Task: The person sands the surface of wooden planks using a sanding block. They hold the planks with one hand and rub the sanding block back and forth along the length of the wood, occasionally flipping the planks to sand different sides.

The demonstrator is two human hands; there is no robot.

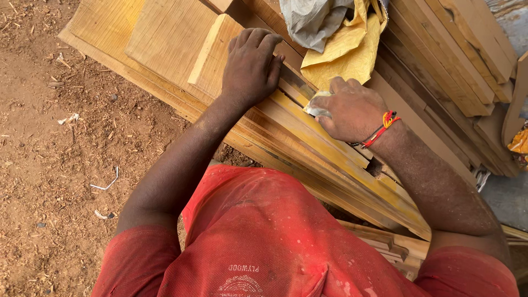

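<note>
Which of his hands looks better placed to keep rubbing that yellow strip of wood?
The right hand, probably: it already holds a small pale pad against the yellow strip. The left hand lies flat on the wooden board, steadying it.

We count few items of this kind. One yellow bag point(344, 52), crumpled and soft, lies on the stacked wooden boards at the top centre. One grey bag point(311, 19), wrinkled and thin, sits touching it on its upper left, partly over it. At the far right edge, low beside the boards, we note an orange and yellow wrapper point(520, 142), only a corner showing. Near the bottom edge, a pale printed mark point(240, 283) with a round emblem stands on the red shirt point(258, 220). We see no signs or screens.
</note>
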